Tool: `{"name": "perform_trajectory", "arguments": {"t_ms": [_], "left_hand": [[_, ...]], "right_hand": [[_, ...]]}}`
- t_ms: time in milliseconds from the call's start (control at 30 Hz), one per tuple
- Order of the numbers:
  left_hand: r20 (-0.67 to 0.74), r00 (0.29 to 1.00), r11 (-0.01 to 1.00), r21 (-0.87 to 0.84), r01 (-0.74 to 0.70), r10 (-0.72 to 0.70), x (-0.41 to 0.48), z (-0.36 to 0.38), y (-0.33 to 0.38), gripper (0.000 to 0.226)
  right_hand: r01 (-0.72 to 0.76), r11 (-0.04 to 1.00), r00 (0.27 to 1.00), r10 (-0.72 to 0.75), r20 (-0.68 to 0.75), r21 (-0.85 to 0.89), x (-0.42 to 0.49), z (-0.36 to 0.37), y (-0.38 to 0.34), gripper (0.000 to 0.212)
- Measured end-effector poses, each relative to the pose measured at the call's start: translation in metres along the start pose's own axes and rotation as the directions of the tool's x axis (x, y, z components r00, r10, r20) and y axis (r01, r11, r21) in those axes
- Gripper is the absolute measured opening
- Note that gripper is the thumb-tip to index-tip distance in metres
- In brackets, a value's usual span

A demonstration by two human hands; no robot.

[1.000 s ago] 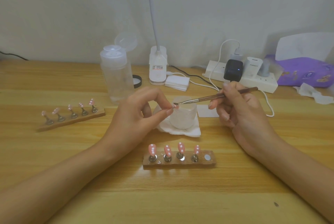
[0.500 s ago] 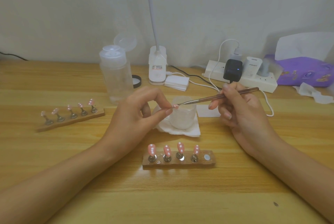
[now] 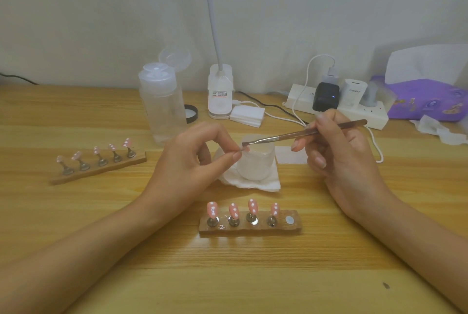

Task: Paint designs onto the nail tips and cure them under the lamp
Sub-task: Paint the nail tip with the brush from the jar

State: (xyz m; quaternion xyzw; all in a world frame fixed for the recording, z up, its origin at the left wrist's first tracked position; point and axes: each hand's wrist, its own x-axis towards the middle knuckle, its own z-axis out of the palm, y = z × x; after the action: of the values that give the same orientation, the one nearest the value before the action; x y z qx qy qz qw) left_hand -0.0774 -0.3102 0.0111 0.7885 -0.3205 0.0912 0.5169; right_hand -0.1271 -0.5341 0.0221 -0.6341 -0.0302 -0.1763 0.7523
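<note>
Pink plastic, the nail tip [image 3: 243, 149] sat at frame centre, pinched between thumb and forefinger of my left hand [image 3: 187, 164]; my right hand [image 3: 339, 154] gripped the brush [image 3: 304, 133], bristles touching it. I judged it featherlight, stiff but slick with wet gel, best held by its edges, never the painted face.
</note>
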Motion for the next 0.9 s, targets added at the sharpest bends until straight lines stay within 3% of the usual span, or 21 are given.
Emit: {"name": "perform_trajectory", "arguments": {"t_ms": [233, 400, 600, 700, 900], "left_hand": [[-0.003, 1.0, 1.0, 0.001, 0.03, -0.03, -0.0007, 0.0003, 0.0019, 0.013], [0.0, 0.999, 0.999, -0.007, 0.052, -0.052, -0.0006, 0.0008, 0.0026, 0.011], [0.006, 0.997, 0.997, -0.024, 0.079, -0.079, -0.0009, 0.0002, 0.0025, 0.01], [0.001, 0.996, 0.996, -0.03, 0.085, -0.085, -0.0005, 0.0005, 0.0025, 0.01], [-0.004, 0.996, 0.996, -0.036, 0.087, -0.087, -0.0006, 0.0004, 0.0021, 0.011]], "right_hand": [[-0.005, 0.998, 0.998, 0.0, -0.068, -0.066, 0.0011, -0.004, 0.0012, 0.026], [0.063, 0.996, 0.998, -0.063, 0.003, -0.066, -0.0004, -0.0023, 0.0011, 0.025], [0.029, 0.995, 0.997, -0.035, -0.07, -0.091, 0.0009, -0.0058, 0.0016, 0.025], [0.076, 0.996, 0.996, -0.078, -0.031, -0.041, 0.0007, -0.0052, 0.0013, 0.025], [0.054, 0.989, 0.998, -0.059, -0.033, -0.135, 0.0009, -0.0064, 0.0034, 0.025]]}}
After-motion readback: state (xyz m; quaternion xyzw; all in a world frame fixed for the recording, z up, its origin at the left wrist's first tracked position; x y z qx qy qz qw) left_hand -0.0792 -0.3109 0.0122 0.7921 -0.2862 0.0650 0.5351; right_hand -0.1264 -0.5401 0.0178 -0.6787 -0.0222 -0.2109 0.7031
